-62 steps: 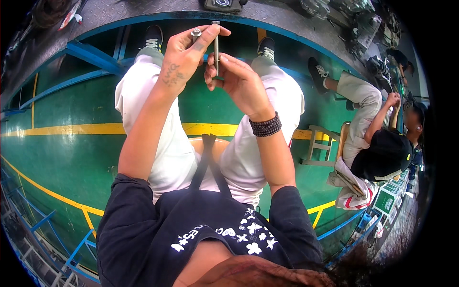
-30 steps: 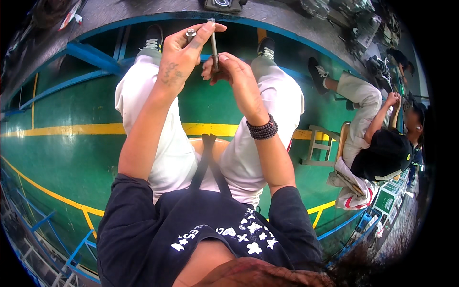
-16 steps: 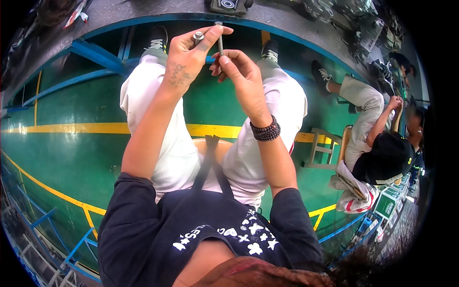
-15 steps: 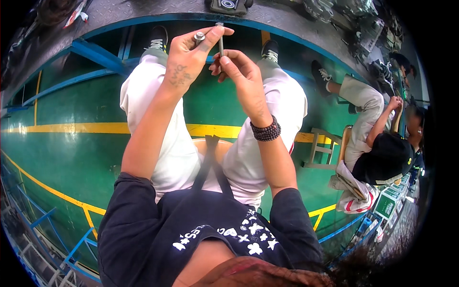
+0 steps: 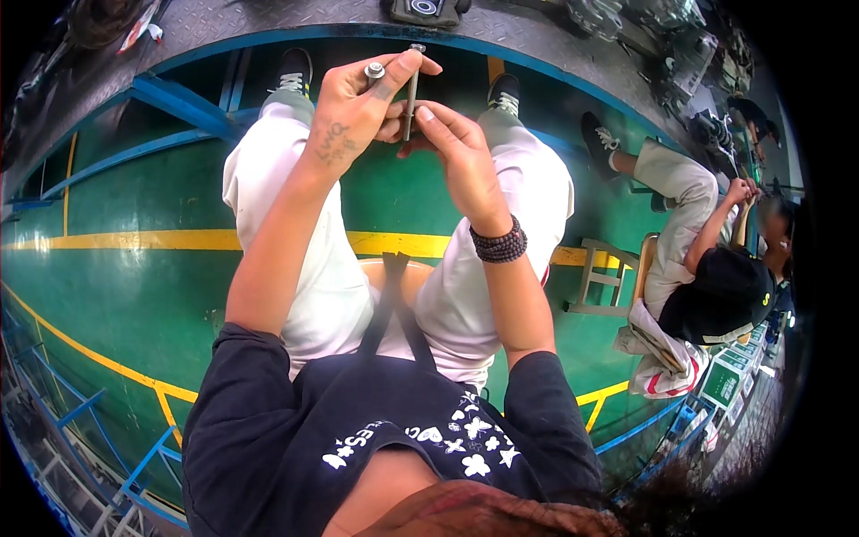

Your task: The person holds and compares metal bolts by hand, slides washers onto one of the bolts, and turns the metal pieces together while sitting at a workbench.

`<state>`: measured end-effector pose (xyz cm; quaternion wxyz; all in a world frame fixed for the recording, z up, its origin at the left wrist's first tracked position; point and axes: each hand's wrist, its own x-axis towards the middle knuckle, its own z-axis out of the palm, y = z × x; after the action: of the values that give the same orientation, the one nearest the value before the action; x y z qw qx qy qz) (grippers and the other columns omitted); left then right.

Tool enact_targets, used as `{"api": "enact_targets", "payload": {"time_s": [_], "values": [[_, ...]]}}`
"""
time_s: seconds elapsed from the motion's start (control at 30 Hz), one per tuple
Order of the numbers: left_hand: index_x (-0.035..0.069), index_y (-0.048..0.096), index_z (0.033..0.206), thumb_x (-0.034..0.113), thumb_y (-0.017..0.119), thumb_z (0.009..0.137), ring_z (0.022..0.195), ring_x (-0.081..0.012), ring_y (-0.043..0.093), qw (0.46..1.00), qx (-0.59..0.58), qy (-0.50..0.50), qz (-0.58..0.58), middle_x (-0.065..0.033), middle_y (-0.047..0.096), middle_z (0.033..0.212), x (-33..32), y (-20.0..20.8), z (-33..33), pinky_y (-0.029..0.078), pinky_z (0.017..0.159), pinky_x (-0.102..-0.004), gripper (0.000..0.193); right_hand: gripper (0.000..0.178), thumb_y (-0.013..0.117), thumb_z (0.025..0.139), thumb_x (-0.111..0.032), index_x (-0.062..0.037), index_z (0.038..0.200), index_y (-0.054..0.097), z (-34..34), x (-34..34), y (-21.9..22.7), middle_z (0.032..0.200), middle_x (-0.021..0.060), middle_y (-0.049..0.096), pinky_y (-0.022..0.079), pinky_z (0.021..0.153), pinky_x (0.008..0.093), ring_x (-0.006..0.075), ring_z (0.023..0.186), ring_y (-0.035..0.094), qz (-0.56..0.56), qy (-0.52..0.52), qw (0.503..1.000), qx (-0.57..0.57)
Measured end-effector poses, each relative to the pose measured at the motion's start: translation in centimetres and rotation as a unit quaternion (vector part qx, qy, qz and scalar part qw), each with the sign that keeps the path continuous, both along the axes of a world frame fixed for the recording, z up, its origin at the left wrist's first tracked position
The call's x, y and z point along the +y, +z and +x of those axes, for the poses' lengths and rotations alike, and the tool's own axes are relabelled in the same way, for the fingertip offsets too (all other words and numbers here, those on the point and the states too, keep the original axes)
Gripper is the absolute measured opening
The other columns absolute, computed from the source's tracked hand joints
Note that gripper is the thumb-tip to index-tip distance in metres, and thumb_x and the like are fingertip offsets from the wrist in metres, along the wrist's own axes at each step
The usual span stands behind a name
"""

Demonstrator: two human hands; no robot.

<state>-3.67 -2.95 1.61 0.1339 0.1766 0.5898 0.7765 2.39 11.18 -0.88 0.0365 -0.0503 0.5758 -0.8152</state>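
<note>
Between my hands a long thin metal bolt (image 5: 412, 94) stands nearly upright, its head at the top. The thumb and fingers of my left hand (image 5: 358, 98) pinch it just below the head. A second bolt (image 5: 374, 71) with a flanged head pokes out of the same hand, its shank hidden in my curled fingers. My right hand (image 5: 449, 139) has its thumb and fingers closed about the lower part of the long bolt, whose bottom end shows beneath them. Whether a small part sits between those right fingers I cannot make out.
Ahead runs a metal workbench (image 5: 304, 20) with a blue frame, a dark box-shaped device (image 5: 428, 9) on it. Metal parts (image 5: 684, 67) lie piled at its right. A seated co-worker (image 5: 716, 277) works on the right beside a small stool (image 5: 599, 277).
My right fingers have moved down and closed in around the lower part of the long bolt, nearer my left hand. The bolt's bottom end now shows. My left hand has barely moved.
</note>
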Motion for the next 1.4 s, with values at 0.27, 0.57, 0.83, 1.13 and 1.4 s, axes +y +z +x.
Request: {"api": "enact_targets", "payload": {"time_s": [0.27, 0.57, 0.83, 1.13, 1.4], "values": [[0.008, 0.073, 0.101, 0.038, 0.060, 0.095, 0.052, -0.0048, 0.051, 0.998, 0.049, 0.019, -0.026, 0.0008, 0.057, 0.060, -0.1, -0.2, -0.2, 0.040, 0.047, -0.0170, 0.034, 0.028, 0.054, 0.099, -0.025, -0.0003, 0.108, 0.064, -0.2, 0.0, -0.2, 0.093, 0.0056, 0.070, 0.048, 0.074, 0.0230, 0.0101, 0.087, 0.064, 0.082, -0.025, 0.995, 0.046], [0.010, 0.074, 0.101, 0.040, 0.060, 0.094, 0.065, -0.0069, 0.060, 0.992, 0.097, 0.053, -0.059, -0.0005, 0.068, 0.077, -0.1, -0.7, -0.4, 0.050, 0.058, -0.0195, 0.034, 0.023, 0.061, 0.095, -0.020, -0.0002, 0.106, 0.063, -0.3, -0.2, -0.3, 0.097, 0.0048, 0.069, 0.048, 0.072, 0.0226, 0.0098, 0.088, 0.063, 0.092, -0.078, 0.991, 0.059], [0.009, 0.073, 0.100, 0.040, 0.058, 0.095, 0.065, -0.0074, 0.062, 0.997, 0.038, 0.027, -0.066, -0.0001, 0.064, 0.070, -0.4, 0.2, -0.2, 0.052, 0.058, -0.0202, 0.035, 0.030, 0.054, 0.099, -0.026, 0.0011, 0.108, 0.064, -0.1, -0.2, 0.2, 0.098, 0.0052, 0.068, 0.049, 0.073, 0.0228, 0.0100, 0.086, 0.061, 0.068, -0.044, 0.996, 0.036], [0.007, 0.073, 0.098, 0.038, 0.062, 0.093, 0.056, -0.0039, 0.054, 0.998, 0.029, 0.033, -0.045, 0.0024, 0.062, 0.068, 0.4, -0.4, -0.4, 0.045, 0.050, -0.0172, 0.033, 0.031, 0.051, 0.100, -0.027, 0.0007, 0.104, 0.063, -0.1, -0.3, -0.3, 0.092, 0.0048, 0.068, 0.047, 0.072, 0.0233, 0.0093, 0.080, 0.060, 0.128, -0.053, 0.989, 0.059], [0.004, 0.071, 0.102, 0.038, 0.061, 0.095, 0.049, -0.0008, 0.034, 0.999, 0.003, 0.041, -0.027, 0.0080, 0.039, 0.055, 0.2, 0.6, -0.1, 0.030, 0.046, -0.0178, 0.036, 0.035, 0.041, 0.103, -0.027, 0.0011, 0.104, 0.062, 0.2, 0.3, 0.1, 0.089, 0.0063, 0.067, 0.048, 0.075, 0.0255, 0.0128, 0.083, 0.062, 0.013, -0.002, 1.000, 0.015]]}}
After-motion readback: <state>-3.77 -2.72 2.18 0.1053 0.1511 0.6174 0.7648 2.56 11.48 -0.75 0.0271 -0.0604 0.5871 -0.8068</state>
